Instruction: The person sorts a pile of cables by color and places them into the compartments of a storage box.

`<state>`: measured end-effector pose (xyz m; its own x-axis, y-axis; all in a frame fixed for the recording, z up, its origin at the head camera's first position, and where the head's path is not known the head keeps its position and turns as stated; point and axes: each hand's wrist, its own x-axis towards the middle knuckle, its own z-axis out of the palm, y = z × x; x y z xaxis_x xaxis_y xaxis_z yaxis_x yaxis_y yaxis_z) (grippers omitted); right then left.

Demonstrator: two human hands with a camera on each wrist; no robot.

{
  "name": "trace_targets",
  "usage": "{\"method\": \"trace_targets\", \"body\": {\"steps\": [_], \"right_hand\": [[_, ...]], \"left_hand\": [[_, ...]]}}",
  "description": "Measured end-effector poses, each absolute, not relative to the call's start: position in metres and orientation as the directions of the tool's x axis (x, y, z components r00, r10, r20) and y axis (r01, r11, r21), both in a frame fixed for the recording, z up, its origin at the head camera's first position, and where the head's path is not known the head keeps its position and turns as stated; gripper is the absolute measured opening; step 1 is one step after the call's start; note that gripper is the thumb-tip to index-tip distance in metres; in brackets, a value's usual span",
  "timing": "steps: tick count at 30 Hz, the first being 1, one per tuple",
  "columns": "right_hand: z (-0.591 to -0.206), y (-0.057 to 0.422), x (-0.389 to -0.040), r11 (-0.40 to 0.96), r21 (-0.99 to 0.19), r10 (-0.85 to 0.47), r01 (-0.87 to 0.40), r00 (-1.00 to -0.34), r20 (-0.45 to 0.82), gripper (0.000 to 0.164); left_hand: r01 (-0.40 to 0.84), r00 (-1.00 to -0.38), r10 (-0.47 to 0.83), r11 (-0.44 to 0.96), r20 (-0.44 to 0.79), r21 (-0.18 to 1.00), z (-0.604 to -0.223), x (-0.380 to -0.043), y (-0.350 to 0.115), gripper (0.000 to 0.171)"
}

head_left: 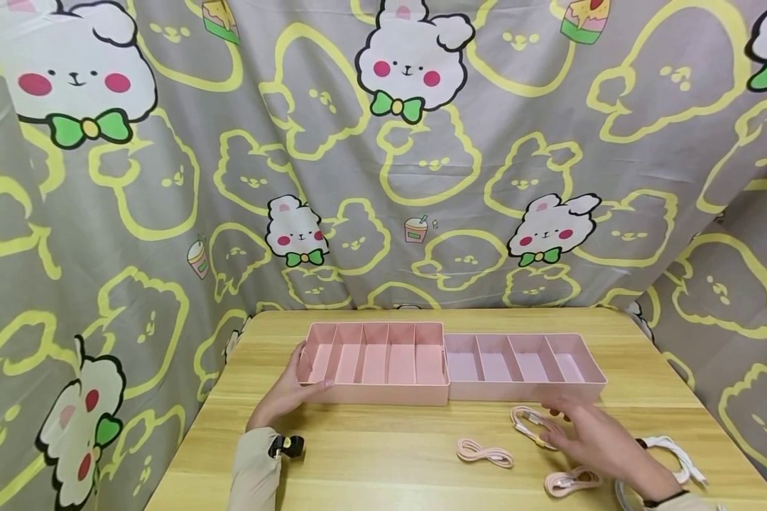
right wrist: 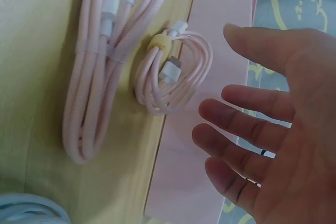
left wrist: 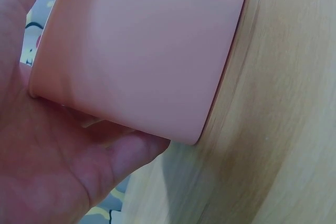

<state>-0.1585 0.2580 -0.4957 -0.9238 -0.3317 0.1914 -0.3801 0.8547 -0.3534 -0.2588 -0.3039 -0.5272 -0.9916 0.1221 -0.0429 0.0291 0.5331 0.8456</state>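
My left hand (head_left: 290, 389) grips the left end of a pink divided storage box (head_left: 383, 394), with its thumb along the front wall. Close up in the left wrist view, the box's smooth wall (left wrist: 152, 51) fills much of the frame. My right hand (head_left: 597, 434) hovers over the cables with fingers spread and slightly bent, holding nothing. Nearest to it is a coiled pink cable (right wrist: 149, 85) with a yellow tie and white connectors. Another bundled pink cable (head_left: 572, 482) lies below the hand, and a third pink cable (head_left: 484, 453) lies to its left.
A paler pink divided box (head_left: 524, 392) stands end to end with the first, on its right. A white cable (head_left: 677, 454) lies at the right, partly behind my right forearm. The wooden table (head_left: 371, 454) backs onto a patterned curtain (head_left: 371, 177).
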Motion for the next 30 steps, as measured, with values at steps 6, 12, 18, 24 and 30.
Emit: {"method": "trace_targets", "body": {"steps": [6, 12, 18, 24, 30], "right_hand": [[-0.502, 0.260, -0.158, 0.866, -0.316, -0.355, -0.388, -0.922, 0.157, 0.059], [-0.509, 0.262, -0.158, 0.877, -0.260, -0.367, -0.405, -0.912, 0.183, 0.060], [-0.510, 0.264, -0.160, 0.879, -0.237, -0.381, -0.413, -0.909, 0.170, 0.061], [-0.511, 0.264, -0.160, 0.884, -0.236, -0.377, -0.402, -0.915, 0.146, 0.058], [-0.514, 0.264, -0.161, 0.886, -0.229, -0.374, -0.403, -0.914, 0.160, 0.059]], "left_hand": [[0.031, -0.991, 0.127, 0.525, -0.042, 0.851, -0.528, -0.259, -0.304, 0.120], [0.031, -0.991, 0.128, 0.526, -0.043, 0.850, -0.527, -0.259, -0.304, 0.121], [0.029, -0.991, 0.127, 0.526, -0.044, 0.850, -0.527, -0.259, -0.304, 0.121], [0.015, -0.991, 0.118, 0.533, -0.057, 0.846, -0.528, -0.259, -0.306, 0.120], [0.015, -0.992, 0.115, 0.529, -0.054, 0.849, -0.529, -0.260, -0.306, 0.121]]}}
